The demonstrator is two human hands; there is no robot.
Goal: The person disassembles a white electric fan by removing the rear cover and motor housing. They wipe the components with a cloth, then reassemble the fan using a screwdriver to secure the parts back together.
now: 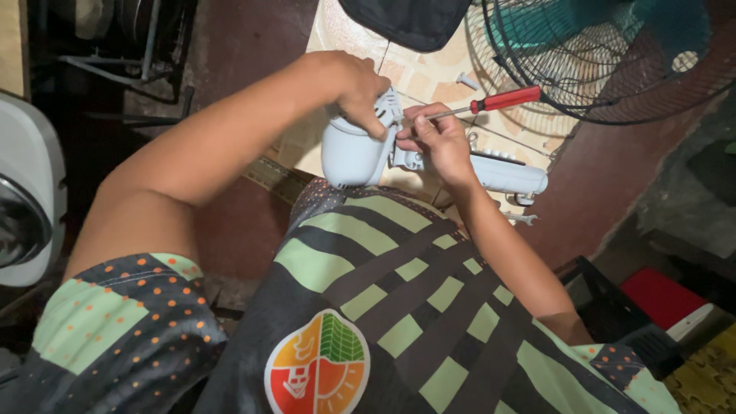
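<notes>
The grey fan housing [353, 149] is gripped steady by the left hand [354, 86], so the red-handled screwdriver [491, 103], clasped in the right hand [438, 142], can be aimed.

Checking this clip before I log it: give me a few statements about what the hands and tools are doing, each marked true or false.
1. The left hand grips the top of a pale grey fan housing. True.
2. The right hand holds a hammer. False: it holds a screwdriver with a red handle.
3. The screwdriver tip points toward the housing. True.
4. A wire fan guard lies at the upper right. True.
5. Both hands rest empty on the floor. False: both are raised and busy at the housing.
</notes>
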